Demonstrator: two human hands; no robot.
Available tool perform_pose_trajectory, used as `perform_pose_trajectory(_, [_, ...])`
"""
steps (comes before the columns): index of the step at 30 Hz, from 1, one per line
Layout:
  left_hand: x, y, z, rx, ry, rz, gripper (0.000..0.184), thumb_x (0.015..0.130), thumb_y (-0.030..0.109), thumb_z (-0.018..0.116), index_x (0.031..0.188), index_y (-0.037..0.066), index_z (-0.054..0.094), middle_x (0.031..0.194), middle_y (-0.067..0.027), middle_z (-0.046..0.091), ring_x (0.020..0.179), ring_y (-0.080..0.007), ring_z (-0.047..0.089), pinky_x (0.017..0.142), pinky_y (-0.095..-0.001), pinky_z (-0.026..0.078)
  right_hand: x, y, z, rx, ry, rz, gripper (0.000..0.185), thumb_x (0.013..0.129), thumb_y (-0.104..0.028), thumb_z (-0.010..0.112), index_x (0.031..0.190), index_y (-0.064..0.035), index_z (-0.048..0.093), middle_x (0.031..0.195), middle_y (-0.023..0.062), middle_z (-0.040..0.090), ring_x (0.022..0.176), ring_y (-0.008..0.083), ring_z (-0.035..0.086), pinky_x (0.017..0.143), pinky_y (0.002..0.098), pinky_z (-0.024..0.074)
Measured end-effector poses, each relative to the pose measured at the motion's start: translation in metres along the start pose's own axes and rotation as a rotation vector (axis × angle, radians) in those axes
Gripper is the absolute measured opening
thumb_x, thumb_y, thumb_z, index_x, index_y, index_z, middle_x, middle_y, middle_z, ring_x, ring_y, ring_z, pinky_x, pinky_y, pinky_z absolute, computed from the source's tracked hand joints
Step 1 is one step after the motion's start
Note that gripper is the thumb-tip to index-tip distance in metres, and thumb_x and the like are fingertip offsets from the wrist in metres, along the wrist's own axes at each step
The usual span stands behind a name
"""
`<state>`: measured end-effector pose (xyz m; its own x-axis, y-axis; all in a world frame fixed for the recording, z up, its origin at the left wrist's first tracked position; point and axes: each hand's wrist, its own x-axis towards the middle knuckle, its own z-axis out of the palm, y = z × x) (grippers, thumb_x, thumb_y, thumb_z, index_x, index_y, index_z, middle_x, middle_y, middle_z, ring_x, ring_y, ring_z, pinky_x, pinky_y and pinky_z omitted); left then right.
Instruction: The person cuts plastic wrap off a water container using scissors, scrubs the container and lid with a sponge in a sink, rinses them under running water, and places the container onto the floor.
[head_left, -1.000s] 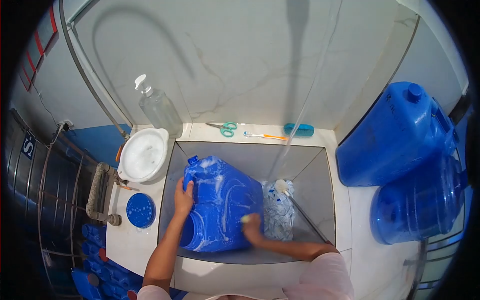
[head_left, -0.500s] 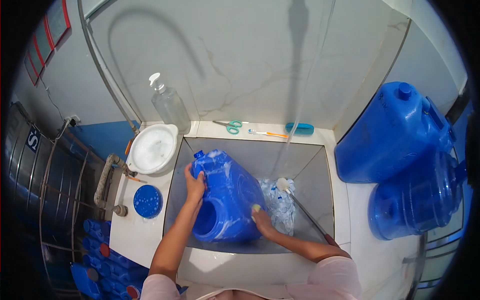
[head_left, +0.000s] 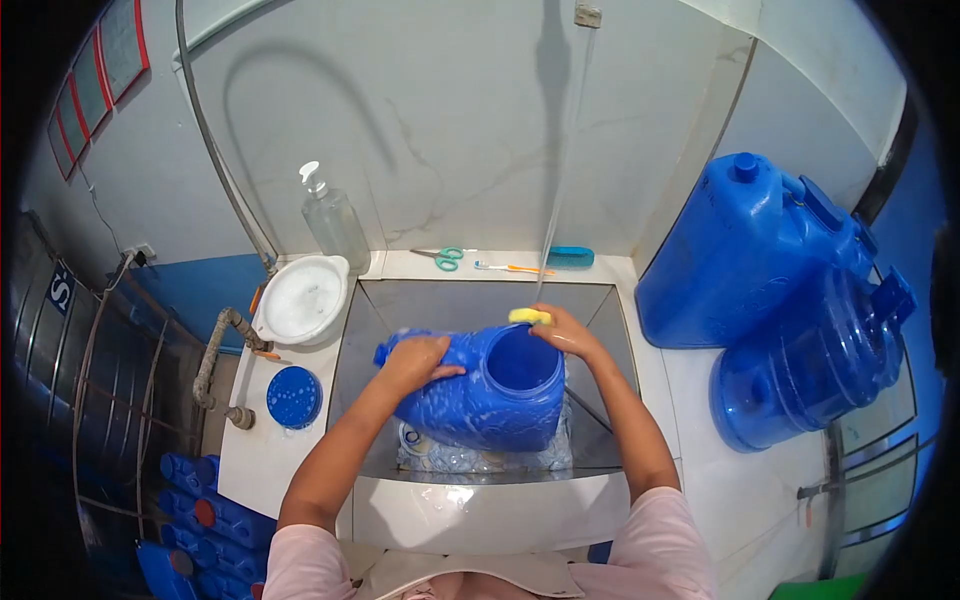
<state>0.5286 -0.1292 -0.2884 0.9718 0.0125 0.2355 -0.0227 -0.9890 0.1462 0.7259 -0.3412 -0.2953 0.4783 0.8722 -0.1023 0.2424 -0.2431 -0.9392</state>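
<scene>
Over the grey rectangular sink (head_left: 450, 298), a big blue plastic jug (head_left: 480, 425) streaked with foam lies tilted on its side, its wide round mouth turned up towards the person. The left hand (head_left: 415, 362) curves part-closed over the jug's narrower end, gripping it, probably to stop the slippery body rolling. The right hand (head_left: 567, 332) is nearly closed, pinching a small yellow sponge (head_left: 528, 316) beside the mouth's rim; that tilt seems to keep the opening within its reach. Whether the jug's weight rests on the crumpled pale plastic heap (head_left: 420, 455) beneath, I cannot tell.

Left of the sink, on the white bench (head_left: 245, 455), a white plastic bowl (head_left: 305, 298) of suds and a round blue lid (head_left: 293, 397) flecked with foam sit apart, likely for easy reach. Behind the sink, green-handled scissors (head_left: 448, 259), an orange-and-white toothbrush (head_left: 510, 268) and a turquoise brush (head_left: 571, 258) line the ledge, perhaps to stay clear of the work. Right of the sink, 2 large blue containers stand close together: an opaque jerrycan (head_left: 730, 250) and a translucent bottle (head_left: 790, 370).
</scene>
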Motion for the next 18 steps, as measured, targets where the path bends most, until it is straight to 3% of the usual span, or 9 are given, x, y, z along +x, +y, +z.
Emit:
perform_pose_trajectory(2, [0.004, 0.004, -0.002, -0.094, -0.336, -0.166, 0.053, 0.08, 0.051, 0.057, 0.089, -0.001, 0.058, 0.083, -0.0226, 0.062, 0.082, -0.0378, 0.06, 0.072, -0.0453, 0.048, -0.011, 0.019, -0.007, -0.045, 0.083, 0.047, 0.03, 0.085, -0.013, 0.05, 0.114, -0.0056, 0.053, 0.104, 0.0062, 0.057, 0.098, 0.0129, 0.052, 0.087, 0.0279, 0.0399])
perform_pose_trajectory(4, [0.013, 0.015, 0.004, -0.122, -0.246, -0.212, 0.051, 0.08, 0.05, 0.058, 0.086, -0.001, 0.058, 0.081, -0.0237, 0.062, 0.079, -0.0392, 0.061, 0.07, -0.0472, 0.048, -0.013, 0.068, -0.001, 0.485, 0.424, 0.025, 0.032, 0.089, -0.025, 0.047, 0.114, -0.0039, 0.05, 0.104, 0.0065, 0.056, 0.098, 0.0134, 0.05, 0.089, 0.0286, 0.0373])
perform_pose_trajectory(5, [0.019, 0.02, 0.01, -0.149, -0.15, -0.264, 0.049, 0.08, 0.048, 0.059, 0.083, -0.001, 0.057, 0.078, -0.0248, 0.062, 0.076, -0.0405, 0.061, 0.067, -0.0492, 0.048, -0.016, 0.066, 0.012, 0.415, 0.602, 0.057, 0.032, 0.089, -0.02, 0.048, 0.114, -0.0003, 0.047, 0.105, 0.0124, 0.052, 0.102, 0.0223, 0.048, 0.093, 0.0334, 0.0337])
perform_pose_trajectory(6, [0.025, 0.023, 0.019, -0.153, -0.149, -0.261, 0.049, 0.08, 0.048, 0.059, 0.083, -0.001, 0.057, 0.078, -0.0248, 0.062, 0.076, -0.0405, 0.061, 0.067, -0.0492, 0.048, -0.016, 0.071, 0.028, 0.411, 0.606, 0.058, 0.032, 0.089, -0.02, 0.048, 0.114, -0.0003, 0.047, 0.105, 0.0124, 0.052, 0.102, 0.0223, 0.048, 0.093, 0.0334, 0.0337])
perform_pose_trajectory(8, [0.038, 0.026, 0.037, -0.237, -0.113, -0.329, 0.043, 0.079, 0.041, 0.061, 0.082, -0.002, 0.057, 0.079, -0.0249, 0.062, 0.075, -0.04, 0.061, 0.068, -0.0481, 0.049, -0.01, 0.079, 0.058, -0.27, 1.216, -0.026, 0.025, 0.085, -0.009, 0.047, 0.107, 0.0013, 0.043, 0.108, 0.0209, 0.044, 0.106, 0.0341, 0.041, 0.093, 0.0435, 0.0311])
perform_pose_trajectory(9, [0.045, 0.029, 0.041, -0.235, -0.108, -0.327, 0.043, 0.079, 0.041, 0.061, 0.082, -0.002, 0.057, 0.079, -0.0249, 0.062, 0.075, -0.04, 0.061, 0.068, -0.0481, 0.049, -0.012, 0.07, 0.071, -0.325, 1.249, -0.106, 0.028, 0.08, -0.002, 0.043, 0.108, 0.0037, 0.041, 0.111, 0.0235, 0.041, 0.109, 0.0391, 0.036, 0.094, 0.0477, 0.0278])
perform_pose_trajectory(12, [0.052, 0.042, 0.042, -0.374, -0.15, -0.312, 0.036, 0.076, 0.032, 0.062, 0.083, -0.003, 0.057, 0.079, -0.0248, 0.062, 0.074, -0.04, 0.061, 0.068, -0.0475, 0.049, -0.026, 0.063, 0.083, -0.398, 1.128, -0.217, 0.03, 0.078, 0.0, 0.043, 0.107, 0.0052, 0.041, 0.111, 0.023, 0.041, 0.109, 0.039, 0.036, 0.095, 0.0476, 0.028])
perform_pose_trajectory(14, [0.056, 0.048, 0.023, -0.9, -0.47, -0.551, 0.035, 0.072, 0.025, 0.062, 0.089, -0.005, 0.058, 0.08, -0.0253, 0.062, 0.077, -0.0404, 0.061, 0.071, -0.047, 0.048, -0.04, 0.051, 0.071, -0.309, 1.061, -0.258, 0.027, 0.079, -0.002, 0.045, 0.106, 0.0041, 0.045, 0.109, 0.022, 0.044, 0.106, 0.0383, 0.04, 0.094, 0.0485, 0.0288])
perform_pose_trajectory(18, [0.035, 0.044, 0.03, -0.91, -0.548, -0.583, 0.04, 0.07, 0.023, 0.063, 0.097, -0.007, 0.057, 0.083, -0.0247, 0.063, 0.081, -0.0388, 0.061, 0.074, -0.0453, 0.048, -0.049, -0.037, 0.032, -0.257, 0.834, -0.442, 0.019, 0.079, -0.008, 0.052, 0.097, -0.0013, 0.053, 0.099, 0.018, 0.051, 0.092, 0.0347, 0.051, 0.086, 0.0445, 0.0384])
